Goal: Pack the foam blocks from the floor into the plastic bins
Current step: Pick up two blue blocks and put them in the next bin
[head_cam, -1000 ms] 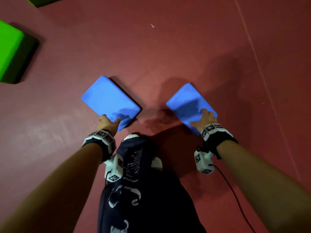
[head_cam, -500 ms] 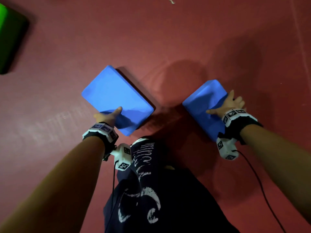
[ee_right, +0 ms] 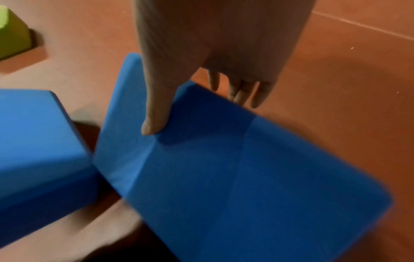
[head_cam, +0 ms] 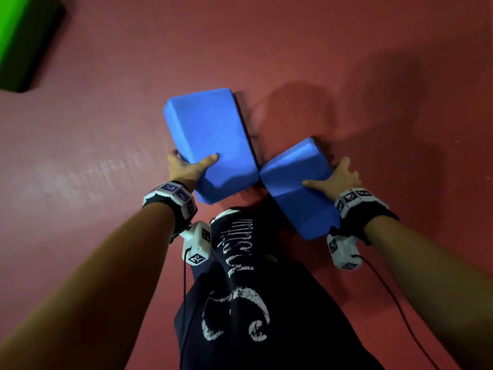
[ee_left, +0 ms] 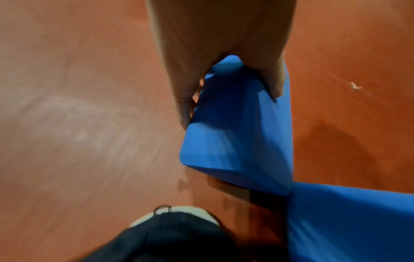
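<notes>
Two blue foam blocks hang above the red floor, one in each hand. My left hand [head_cam: 190, 165] grips the left blue block [head_cam: 210, 140] at its near left edge, thumb on top and fingers underneath. In the left wrist view the left hand [ee_left: 226, 95] pinches that block [ee_left: 241, 134]. My right hand [head_cam: 330, 178] holds the right blue block [head_cam: 296, 182] by its right edge, thumb across the top face. The right wrist view shows the right thumb [ee_right: 156, 115] on the block [ee_right: 224, 168] and the fingers behind it. The blocks' near corners meet. No bin is in view.
A green foam block [head_cam: 18, 41] lies on the floor at the far left, also visible as a green block [ee_right: 11, 31] in the right wrist view. My dark trouser leg [head_cam: 253, 303] and white shoe [ee_left: 170, 212] stand below the blocks. Cables trail from both wrist cameras.
Both hands have lifted their blue blocks off the floor and swung them inward, so the two blocks now meet at a corner. The grips have tightened round the edges.
</notes>
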The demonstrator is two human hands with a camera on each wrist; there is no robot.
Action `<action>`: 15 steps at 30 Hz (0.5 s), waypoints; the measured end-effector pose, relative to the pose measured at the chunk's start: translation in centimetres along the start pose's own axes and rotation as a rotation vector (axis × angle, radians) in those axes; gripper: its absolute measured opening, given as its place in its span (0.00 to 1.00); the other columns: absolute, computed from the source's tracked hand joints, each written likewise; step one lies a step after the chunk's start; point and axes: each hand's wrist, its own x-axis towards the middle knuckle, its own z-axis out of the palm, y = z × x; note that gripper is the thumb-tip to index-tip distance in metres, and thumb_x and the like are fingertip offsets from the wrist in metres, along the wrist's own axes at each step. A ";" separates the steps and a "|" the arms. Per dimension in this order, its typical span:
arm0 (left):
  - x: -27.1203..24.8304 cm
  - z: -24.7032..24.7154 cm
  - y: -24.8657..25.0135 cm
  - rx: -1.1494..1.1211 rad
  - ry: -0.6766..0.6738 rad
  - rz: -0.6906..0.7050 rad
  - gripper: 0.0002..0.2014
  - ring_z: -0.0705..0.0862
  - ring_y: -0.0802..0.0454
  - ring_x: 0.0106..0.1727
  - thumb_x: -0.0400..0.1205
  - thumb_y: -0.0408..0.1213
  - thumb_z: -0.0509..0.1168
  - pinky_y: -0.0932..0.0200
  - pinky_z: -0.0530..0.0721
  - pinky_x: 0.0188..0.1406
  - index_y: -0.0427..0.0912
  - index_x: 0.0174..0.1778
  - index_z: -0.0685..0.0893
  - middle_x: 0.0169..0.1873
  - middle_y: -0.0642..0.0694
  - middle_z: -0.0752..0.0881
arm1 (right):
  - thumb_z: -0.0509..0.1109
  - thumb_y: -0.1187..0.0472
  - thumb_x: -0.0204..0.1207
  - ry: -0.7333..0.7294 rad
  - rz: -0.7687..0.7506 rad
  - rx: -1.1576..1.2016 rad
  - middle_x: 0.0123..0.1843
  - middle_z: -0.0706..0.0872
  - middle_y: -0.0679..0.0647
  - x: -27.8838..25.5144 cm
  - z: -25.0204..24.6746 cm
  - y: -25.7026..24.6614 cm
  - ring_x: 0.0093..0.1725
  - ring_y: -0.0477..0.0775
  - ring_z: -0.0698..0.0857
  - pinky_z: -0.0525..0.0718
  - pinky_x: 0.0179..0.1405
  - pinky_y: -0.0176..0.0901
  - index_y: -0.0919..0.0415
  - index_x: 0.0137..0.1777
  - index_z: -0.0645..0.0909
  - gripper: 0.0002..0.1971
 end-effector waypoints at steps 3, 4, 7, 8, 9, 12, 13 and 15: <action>0.6 -1.8 -3.1 0.052 0.062 -0.016 0.62 0.81 0.41 0.64 0.36 0.69 0.80 0.38 0.81 0.63 0.45 0.66 0.70 0.65 0.44 0.79 | 0.82 0.36 0.53 -0.088 -0.025 -0.080 0.72 0.69 0.63 -1.9 0.1 -0.4 0.72 0.68 0.68 0.68 0.71 0.60 0.57 0.75 0.62 0.54; -1.2 -2.5 -2.9 0.073 0.078 -0.038 0.62 0.80 0.40 0.65 0.37 0.68 0.79 0.37 0.79 0.65 0.44 0.67 0.69 0.66 0.42 0.78 | 0.81 0.35 0.54 -0.124 -0.032 -0.140 0.72 0.69 0.63 -3.1 0.1 -0.6 0.73 0.67 0.67 0.67 0.71 0.58 0.57 0.76 0.62 0.54; -7.8 -4.0 -0.4 0.168 0.075 -0.063 0.57 0.76 0.39 0.68 0.47 0.63 0.80 0.38 0.75 0.69 0.42 0.70 0.67 0.69 0.40 0.74 | 0.82 0.38 0.54 -0.137 -0.047 -0.188 0.71 0.69 0.63 -7.0 -0.1 -1.7 0.72 0.68 0.68 0.68 0.69 0.54 0.60 0.74 0.64 0.51; -9.0 -4.5 -0.2 0.208 0.061 -0.055 0.53 0.75 0.40 0.69 0.54 0.58 0.82 0.39 0.75 0.70 0.42 0.72 0.66 0.69 0.40 0.73 | 0.83 0.42 0.54 -0.130 -0.053 -0.151 0.71 0.70 0.64 -8.3 -0.3 -2.1 0.72 0.67 0.69 0.69 0.69 0.54 0.60 0.74 0.63 0.51; -10.5 -5.4 0.0 0.234 0.046 -0.059 0.50 0.75 0.40 0.69 0.58 0.55 0.82 0.39 0.75 0.69 0.42 0.72 0.66 0.69 0.40 0.73 | 0.83 0.44 0.54 -0.129 -0.054 -0.111 0.71 0.71 0.64 -9.9 -0.8 -2.4 0.71 0.67 0.71 0.72 0.70 0.55 0.60 0.73 0.61 0.51; -14.0 -7.9 0.3 0.255 0.009 -0.043 0.51 0.78 0.38 0.66 0.56 0.56 0.81 0.38 0.78 0.66 0.47 0.72 0.64 0.67 0.43 0.76 | 0.83 0.44 0.53 -0.127 -0.046 -0.039 0.69 0.75 0.64 -13.9 -2.9 -3.3 0.67 0.67 0.77 0.76 0.67 0.60 0.60 0.73 0.58 0.52; -15.4 -8.9 0.6 0.268 0.012 -0.049 0.51 0.78 0.38 0.66 0.57 0.57 0.81 0.38 0.78 0.65 0.48 0.73 0.63 0.68 0.43 0.76 | 0.82 0.43 0.52 -0.121 -0.046 -0.029 0.68 0.76 0.64 -15.2 -3.9 -3.5 0.66 0.67 0.78 0.77 0.65 0.61 0.60 0.72 0.59 0.52; -18.2 -11.1 1.2 0.257 0.022 -0.069 0.49 0.77 0.38 0.67 0.63 0.55 0.80 0.40 0.77 0.66 0.47 0.75 0.62 0.70 0.43 0.75 | 0.83 0.42 0.52 -0.093 -0.067 -0.025 0.66 0.77 0.64 -17.8 -6.0 -4.0 0.63 0.68 0.79 0.78 0.63 0.61 0.60 0.70 0.61 0.50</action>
